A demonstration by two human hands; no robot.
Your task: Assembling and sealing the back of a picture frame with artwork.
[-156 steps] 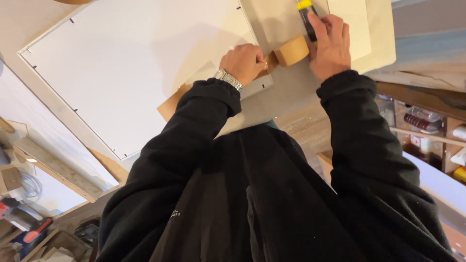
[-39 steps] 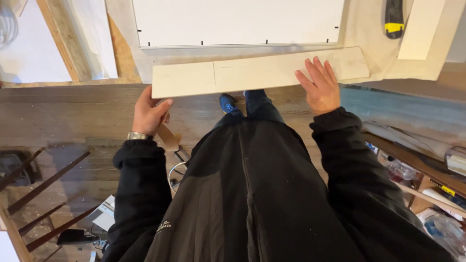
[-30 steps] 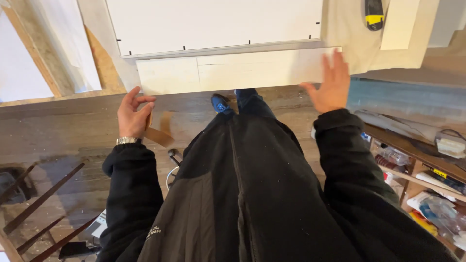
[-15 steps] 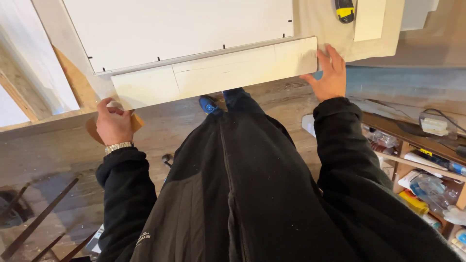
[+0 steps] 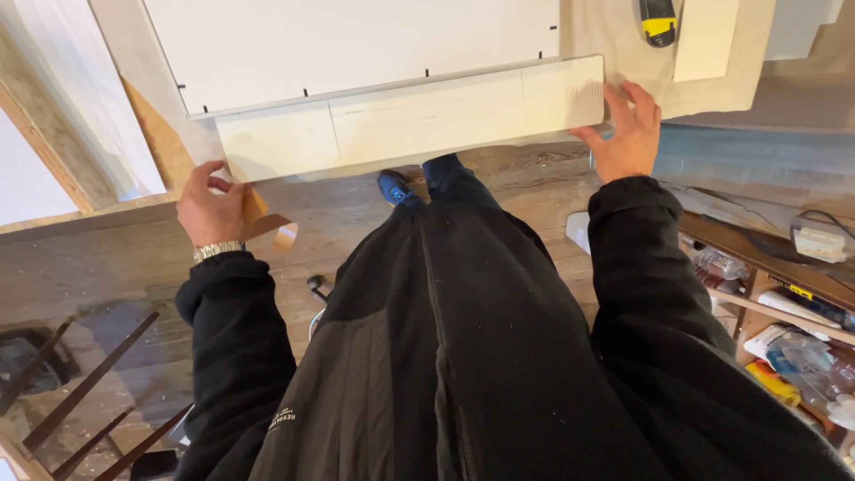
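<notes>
From the head camera, the pale wooden strip [image 5: 410, 116] lies along the near edge of the large white panel [image 5: 356, 40]. The right hand [image 5: 628, 134] is spread, fingertips on the strip's right end. The left hand [image 5: 212, 205] pinches a brown tape roll [image 5: 267, 227] at the left end. Steadied only by fingertips, the strip may well slip off the edge.

long board [image 5: 410, 120]: pale matt wood, faint grain. panel [image 5: 347, 40] above: smooth white, matt. floor [image 5: 107, 267]: worn rough planks. jacket [image 5: 463, 356]: black matt cloth. wristwatch [image 5: 218, 250]: shiny metal.
</notes>
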